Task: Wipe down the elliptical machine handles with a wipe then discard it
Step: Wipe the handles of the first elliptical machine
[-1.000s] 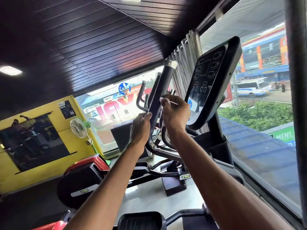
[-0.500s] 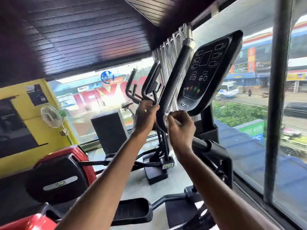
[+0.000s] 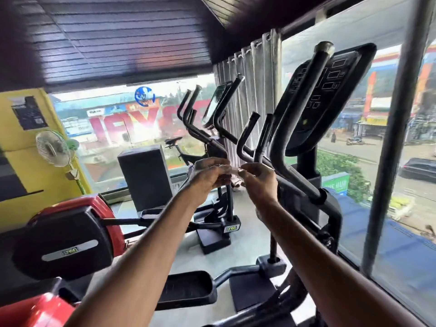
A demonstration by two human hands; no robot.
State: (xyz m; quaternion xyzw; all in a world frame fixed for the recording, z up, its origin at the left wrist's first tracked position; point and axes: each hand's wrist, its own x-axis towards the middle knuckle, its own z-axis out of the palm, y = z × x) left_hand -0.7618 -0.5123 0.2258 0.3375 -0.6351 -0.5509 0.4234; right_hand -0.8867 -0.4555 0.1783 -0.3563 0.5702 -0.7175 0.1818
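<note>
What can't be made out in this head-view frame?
- wipe: head view, a pale scrap pinched between the left hand and right hand, motion-blurred; folded or spread, unclear.
- console: head view, blur makes its markings illegible.
- long handle: head view, blur hides whether it is wet.

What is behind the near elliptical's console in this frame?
A window pane, with a street and buildings outside. A grey curtain hangs behind and to the left. The console hides whatever part of the outdoor view lies directly behind it.
</note>
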